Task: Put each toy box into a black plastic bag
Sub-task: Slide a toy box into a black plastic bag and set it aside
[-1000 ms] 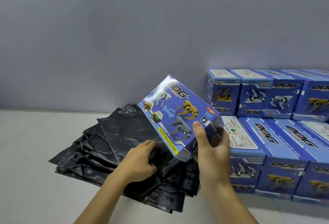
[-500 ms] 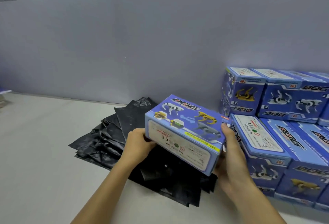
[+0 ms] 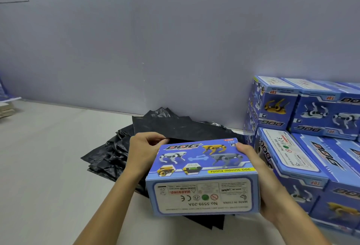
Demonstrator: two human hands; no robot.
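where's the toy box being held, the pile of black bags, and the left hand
toy box (image 3: 202, 168): head view, on its printed top face
black bags (image 3: 109, 159): head view, on the pile's left part
left hand (image 3: 143, 152): head view, on the back of the hand

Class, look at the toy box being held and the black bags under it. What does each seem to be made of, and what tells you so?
Toy box: probably thin printed cardboard with a slightly glossy finish; crisp folded edges, flat panels, colour print. Black bags: thin plastic film, glossy; they crinkle, catch the light and lie limp in a loose pile.
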